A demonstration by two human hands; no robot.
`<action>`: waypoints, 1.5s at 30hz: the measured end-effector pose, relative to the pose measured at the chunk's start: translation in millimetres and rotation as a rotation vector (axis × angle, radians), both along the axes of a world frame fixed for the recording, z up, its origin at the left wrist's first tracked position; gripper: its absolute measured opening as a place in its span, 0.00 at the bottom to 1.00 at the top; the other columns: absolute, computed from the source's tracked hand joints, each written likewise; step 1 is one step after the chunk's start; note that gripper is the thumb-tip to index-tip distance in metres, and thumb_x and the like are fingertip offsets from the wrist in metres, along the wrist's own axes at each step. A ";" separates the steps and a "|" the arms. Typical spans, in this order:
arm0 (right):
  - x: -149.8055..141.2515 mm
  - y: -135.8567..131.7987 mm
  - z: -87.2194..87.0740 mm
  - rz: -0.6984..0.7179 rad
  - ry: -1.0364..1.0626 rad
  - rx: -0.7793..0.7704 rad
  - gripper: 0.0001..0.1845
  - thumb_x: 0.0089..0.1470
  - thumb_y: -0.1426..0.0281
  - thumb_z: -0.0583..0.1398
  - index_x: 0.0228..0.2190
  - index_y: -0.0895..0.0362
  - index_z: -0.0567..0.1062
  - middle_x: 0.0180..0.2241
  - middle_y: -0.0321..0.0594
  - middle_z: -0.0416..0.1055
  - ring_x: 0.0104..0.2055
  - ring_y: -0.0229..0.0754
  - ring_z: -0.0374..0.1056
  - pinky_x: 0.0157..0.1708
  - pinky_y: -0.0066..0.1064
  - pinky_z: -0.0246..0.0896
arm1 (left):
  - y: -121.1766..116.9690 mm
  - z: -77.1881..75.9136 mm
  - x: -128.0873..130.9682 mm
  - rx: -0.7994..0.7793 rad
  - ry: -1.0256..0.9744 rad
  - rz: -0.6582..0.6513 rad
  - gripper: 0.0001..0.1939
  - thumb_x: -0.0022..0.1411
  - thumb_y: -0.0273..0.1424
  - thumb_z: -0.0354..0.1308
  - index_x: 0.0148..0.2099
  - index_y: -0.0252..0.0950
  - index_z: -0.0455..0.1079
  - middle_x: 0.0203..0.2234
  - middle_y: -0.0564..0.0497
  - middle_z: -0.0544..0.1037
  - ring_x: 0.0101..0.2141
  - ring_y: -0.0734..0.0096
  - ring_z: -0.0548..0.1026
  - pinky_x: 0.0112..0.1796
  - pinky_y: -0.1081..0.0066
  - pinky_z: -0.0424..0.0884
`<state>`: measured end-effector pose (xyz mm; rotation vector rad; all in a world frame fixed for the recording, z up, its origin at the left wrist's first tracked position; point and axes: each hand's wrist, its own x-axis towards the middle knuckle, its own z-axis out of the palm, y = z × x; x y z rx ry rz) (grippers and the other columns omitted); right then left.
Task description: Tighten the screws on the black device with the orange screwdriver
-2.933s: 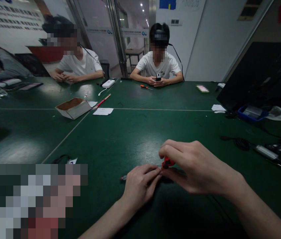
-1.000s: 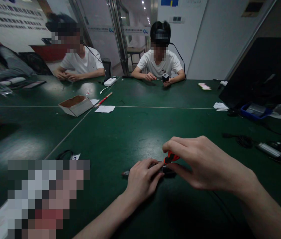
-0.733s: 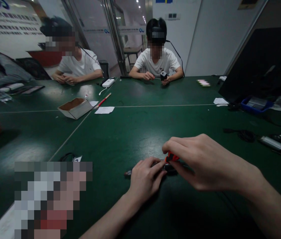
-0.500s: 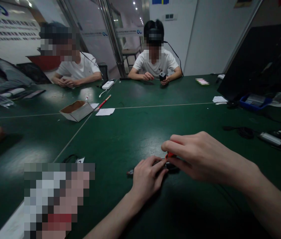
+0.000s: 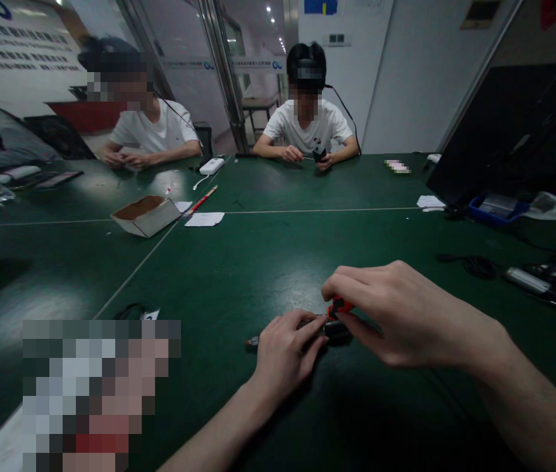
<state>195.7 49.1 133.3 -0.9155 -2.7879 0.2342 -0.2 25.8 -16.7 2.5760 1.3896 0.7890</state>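
Note:
My right hand (image 5: 406, 314) is closed around a small screwdriver with a red handle (image 5: 337, 306), held tip-down near the middle of the green table (image 5: 268, 262). My left hand (image 5: 285, 351) presses its curled fingers on a small dark object (image 5: 334, 330) lying on the table under the screwdriver. A short dark end (image 5: 252, 341) sticks out to the left of my left hand. The two hands almost touch.
An open cardboard box (image 5: 145, 214), a red pencil (image 5: 202, 200) and a paper slip (image 5: 204, 219) lie further back. Two people in white shirts sit at the far side. Cables and dark devices (image 5: 543, 282) fill the right edge. A black cord (image 5: 128, 310) lies at left.
My hands stay together over the small object, with only slight shifts. The red handle has tilted a little in my right hand. The view has moved slightly.

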 end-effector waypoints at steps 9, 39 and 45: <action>-7.0 0.1 -8.8 0.012 -0.016 0.256 0.05 0.63 0.67 0.53 0.35 0.54 0.65 0.27 0.33 0.65 0.24 0.36 0.57 0.22 0.30 0.41 | -0.5 -3.3 0.5 0.040 -0.033 0.012 0.09 0.64 0.30 0.55 0.45 0.40 0.74 0.34 0.49 0.74 0.32 0.64 0.73 0.34 0.66 0.69; 0.9 8.9 -3.9 -0.032 0.016 -0.008 0.09 0.57 0.72 0.55 0.42 0.56 0.66 0.41 0.39 0.68 0.35 0.37 0.64 0.27 0.29 0.51 | -1.2 -0.9 -2.6 -0.104 -0.062 -0.029 0.11 0.65 0.30 0.56 0.49 0.40 0.71 0.41 0.48 0.76 0.36 0.62 0.74 0.35 0.64 0.68; 0.9 6.9 -6.3 -0.026 -0.001 0.041 0.05 0.60 0.72 0.53 0.40 0.55 0.64 0.34 0.34 0.67 0.28 0.36 0.61 0.24 0.30 0.48 | -1.5 2.5 -3.6 -0.105 -0.041 -0.062 0.12 0.64 0.29 0.56 0.50 0.40 0.70 0.41 0.49 0.76 0.38 0.61 0.74 0.36 0.62 0.68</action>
